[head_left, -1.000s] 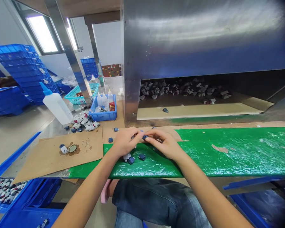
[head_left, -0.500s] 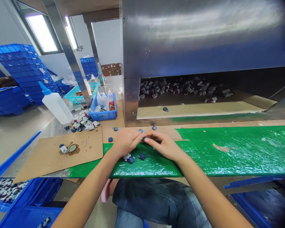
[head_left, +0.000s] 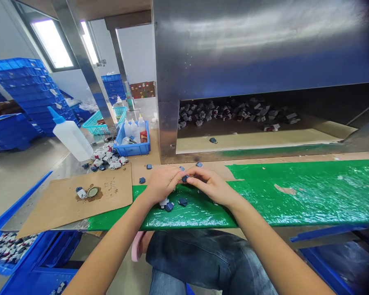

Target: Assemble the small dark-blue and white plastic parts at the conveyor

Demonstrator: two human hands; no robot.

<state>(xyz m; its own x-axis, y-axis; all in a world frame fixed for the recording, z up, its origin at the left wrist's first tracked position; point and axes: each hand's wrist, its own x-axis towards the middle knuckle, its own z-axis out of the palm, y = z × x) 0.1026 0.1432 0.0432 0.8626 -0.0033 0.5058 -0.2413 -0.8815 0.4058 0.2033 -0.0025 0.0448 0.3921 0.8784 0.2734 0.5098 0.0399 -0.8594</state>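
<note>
My left hand [head_left: 163,183] and my right hand [head_left: 211,185] meet over the near edge of the green surface [head_left: 310,192]. Between their fingertips is a small dark blue piece [head_left: 185,178], gripped from both sides. Just below the hands lie a dark blue piece [head_left: 182,201] and another one [head_left: 169,206] beside a white piece [head_left: 164,202]. Two more blue pieces rest left of my left hand, one [head_left: 142,180] nearer and one [head_left: 149,166] farther. Behind the fingers sits another blue piece [head_left: 199,164].
Cardboard [head_left: 58,200] at left bears a metal cap [head_left: 92,191] and a white-and-blue piece [head_left: 81,193]. Beyond stand a bottle [head_left: 74,139], a pile of pieces [head_left: 107,155] and a blue basket [head_left: 133,150]. A metal housing [head_left: 264,49] with many pieces inside rises behind.
The view has shifted slightly. The blue piece between my fingertips shows more clearly, and the fingers of my right hand have shifted a little around it.
</note>
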